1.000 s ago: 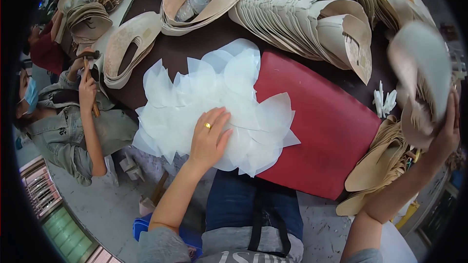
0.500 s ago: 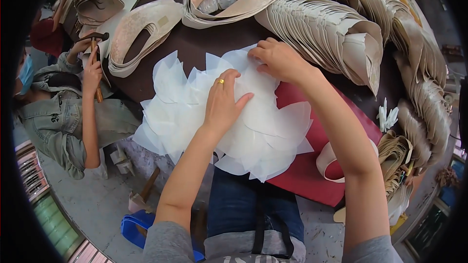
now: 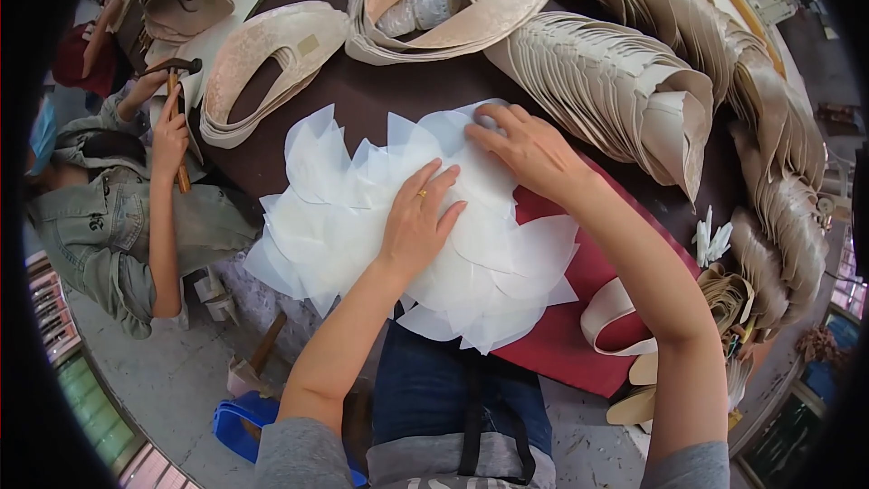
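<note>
Landmark: the fan of translucent white sheets is lying spread across the near edge of the desk, partly overlapping the red mat on its right side.
Left hand: it is resting palm down on the middle of the white sheets, fingers spread and flat, a ring showing on one finger; the grip is pinching nothing, only pressing the stack down.
Long axis: the fan is running left to right across the person's front, its pointed tips splaying toward the near and left edges.
Right hand: it is lying on the far right corner of the white sheets, fingers loosely extended, fingertips touching the topmost sheet's far edge; whether a sheet is being nipped under them I cannot tell.
Nearer hand: the left is sitting closer to the body, the right reaching beyond it.
Beyond the sheets: rows of beige shoe uppers are standing stacked on the far right.
Left of the sheets: another person's hand is holding a hammer by the desk's edge.
</note>
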Tool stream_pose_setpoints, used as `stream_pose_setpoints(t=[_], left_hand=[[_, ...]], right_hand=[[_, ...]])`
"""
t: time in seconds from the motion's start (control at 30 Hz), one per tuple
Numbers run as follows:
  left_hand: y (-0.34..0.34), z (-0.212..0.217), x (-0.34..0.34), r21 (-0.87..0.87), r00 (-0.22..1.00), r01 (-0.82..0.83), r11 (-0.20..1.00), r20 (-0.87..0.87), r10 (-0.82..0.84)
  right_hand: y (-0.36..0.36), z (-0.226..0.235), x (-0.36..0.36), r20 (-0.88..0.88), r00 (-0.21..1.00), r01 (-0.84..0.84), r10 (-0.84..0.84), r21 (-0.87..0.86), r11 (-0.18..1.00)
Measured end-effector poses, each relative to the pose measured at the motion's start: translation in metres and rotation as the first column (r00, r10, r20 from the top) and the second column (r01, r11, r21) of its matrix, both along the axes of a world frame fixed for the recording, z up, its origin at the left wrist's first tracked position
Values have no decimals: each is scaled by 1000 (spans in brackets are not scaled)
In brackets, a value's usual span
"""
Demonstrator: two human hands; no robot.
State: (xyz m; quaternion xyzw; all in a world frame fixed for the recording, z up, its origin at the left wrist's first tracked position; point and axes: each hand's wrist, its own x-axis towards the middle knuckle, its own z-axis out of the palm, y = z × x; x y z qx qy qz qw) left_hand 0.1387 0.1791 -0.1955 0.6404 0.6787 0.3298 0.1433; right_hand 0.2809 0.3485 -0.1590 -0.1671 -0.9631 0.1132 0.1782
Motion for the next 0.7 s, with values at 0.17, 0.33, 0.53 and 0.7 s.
stream_pose_setpoints(t=[0.17, 0.33, 0.53, 0.7], left_hand=[[4, 6, 10, 33, 1000, -17, 999, -19, 17], [9, 15, 21, 13, 999, -48, 999, -11, 48], [11, 9, 20, 37, 997, -24, 999, -69, 27], [13, 13, 17, -19, 991, -18, 1000, -133, 15]], right_hand=[[8, -8, 3, 37, 999, -21, 19, 37, 999], [32, 15, -4, 227, 966, -98, 127, -134, 986], [12, 20, 41, -14, 991, -134, 134, 23, 991], [-3, 47, 60, -106, 988, -103, 110, 75, 992]])
